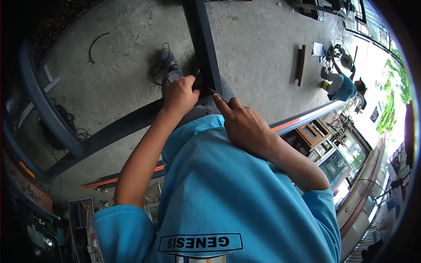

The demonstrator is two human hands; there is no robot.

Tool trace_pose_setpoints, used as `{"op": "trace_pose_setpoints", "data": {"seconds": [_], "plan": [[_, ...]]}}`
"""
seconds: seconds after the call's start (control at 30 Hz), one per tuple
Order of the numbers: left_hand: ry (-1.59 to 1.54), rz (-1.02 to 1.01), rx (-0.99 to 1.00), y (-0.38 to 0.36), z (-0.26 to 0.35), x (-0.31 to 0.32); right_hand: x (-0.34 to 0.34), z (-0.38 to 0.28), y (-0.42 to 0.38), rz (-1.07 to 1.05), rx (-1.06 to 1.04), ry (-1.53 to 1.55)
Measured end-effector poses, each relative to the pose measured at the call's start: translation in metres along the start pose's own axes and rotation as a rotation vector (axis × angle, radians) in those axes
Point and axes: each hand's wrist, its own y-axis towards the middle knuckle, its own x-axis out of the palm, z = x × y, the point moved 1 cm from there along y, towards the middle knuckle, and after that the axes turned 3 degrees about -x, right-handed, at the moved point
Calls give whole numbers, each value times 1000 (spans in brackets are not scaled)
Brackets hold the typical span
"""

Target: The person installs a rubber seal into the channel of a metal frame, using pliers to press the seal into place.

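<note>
A dark metal frame [202, 39] runs down from the top centre and meets a long dark bar [118, 125] in front of my body. At this corner my left hand [180, 94] is closed, its fingertips curled against something dark that I cannot make out. My right hand [247, 127] is on the other side of the corner, holding a thin dark tool [212, 91] with the index finger stretched along it. The tool's tip points at the joint; its rear part is hidden in the hand.
Another dark frame [55, 114] curves along the left. My shoe [168, 56] stands on the concrete floor [140, 48], beside a cable. At the right, another person [344, 85] crouches near a wheeled machine. A brown bar [301, 65] lies on the floor.
</note>
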Motion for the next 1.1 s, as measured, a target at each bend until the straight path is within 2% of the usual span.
{"op": "trace_pose_setpoints", "data": {"seconds": [0.07,0.17,0.43,1.1], "plan": [[38,-18,21,4,6,-5,1,1,-1,8,6,13],[99,-118,-64,10,13,-9,3,2,-2,19,8,23],[200,-109,-34,13,19,-3,0,4,-3,22,6,73],[67,-123,-92,10,6,3,-2,10,-5,-7,5,-35]]}}
